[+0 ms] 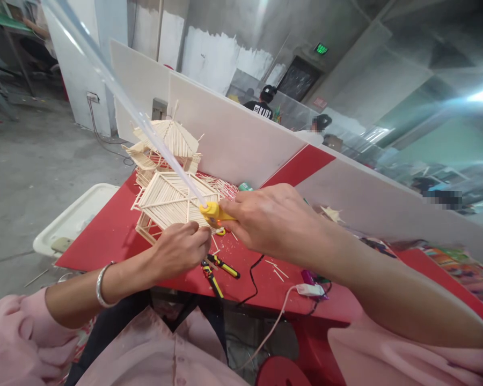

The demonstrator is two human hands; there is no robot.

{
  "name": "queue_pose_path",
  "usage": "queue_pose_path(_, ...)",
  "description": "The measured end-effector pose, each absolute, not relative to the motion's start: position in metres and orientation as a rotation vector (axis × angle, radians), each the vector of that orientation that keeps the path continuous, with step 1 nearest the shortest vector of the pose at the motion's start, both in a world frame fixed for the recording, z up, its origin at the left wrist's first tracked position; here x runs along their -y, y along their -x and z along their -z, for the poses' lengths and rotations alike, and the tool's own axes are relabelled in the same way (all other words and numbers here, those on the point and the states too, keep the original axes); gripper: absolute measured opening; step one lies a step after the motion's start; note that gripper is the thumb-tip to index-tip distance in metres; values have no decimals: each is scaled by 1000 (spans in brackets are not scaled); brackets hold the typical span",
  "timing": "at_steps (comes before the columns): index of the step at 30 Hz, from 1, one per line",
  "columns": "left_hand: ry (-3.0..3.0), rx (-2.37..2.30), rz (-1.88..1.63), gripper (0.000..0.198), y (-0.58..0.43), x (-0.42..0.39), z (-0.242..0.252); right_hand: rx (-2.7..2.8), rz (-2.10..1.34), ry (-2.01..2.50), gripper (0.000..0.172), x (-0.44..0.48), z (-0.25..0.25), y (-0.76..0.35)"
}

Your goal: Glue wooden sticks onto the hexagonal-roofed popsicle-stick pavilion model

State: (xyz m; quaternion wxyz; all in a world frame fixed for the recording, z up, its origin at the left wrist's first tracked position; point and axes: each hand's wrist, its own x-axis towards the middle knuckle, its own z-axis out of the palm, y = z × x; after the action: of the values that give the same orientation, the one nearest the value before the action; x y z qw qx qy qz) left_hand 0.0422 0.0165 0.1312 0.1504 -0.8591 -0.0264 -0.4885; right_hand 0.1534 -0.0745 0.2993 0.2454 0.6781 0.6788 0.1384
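My right hand (pixel 261 220) is wrapped round a yellow hot glue gun (pixel 213 212), and a long clear glue stick (pixel 145 128) sticks out of its back end. The gun is over the near right edge of a roof made of thin wooden sticks (pixel 169 198). Close beside the gun, the fingers of my left hand (pixel 181 245) are pinched together at the roof's lower edge; what they hold, if anything, is hidden. Behind this roof stands a taller stick pavilion (pixel 169 139) with a pointed top. Yellow-and-black pliers (pixel 215 276) lie on the red table (pixel 116 236) just below my hands.
Loose sticks (pixel 277 269) and a black cord (pixel 254 279) lie on the table. A white power strip (pixel 310 290) sits near its front edge. White partition boards (pixel 233 134) run behind it, with people beyond. A white tray (pixel 74 212) stands at the left.
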Motion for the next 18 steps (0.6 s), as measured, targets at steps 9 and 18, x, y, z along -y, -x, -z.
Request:
queue_pose_path(9, 2503, 75, 1390, 28, -41, -17, -132, -1870, -386, -1857, 20, 75, -299, -156)
queue_pose_path(18, 2490, 81, 1373, 27, -40, -16, -134, -1892, -395, -1833, 21, 75, -299, -155)
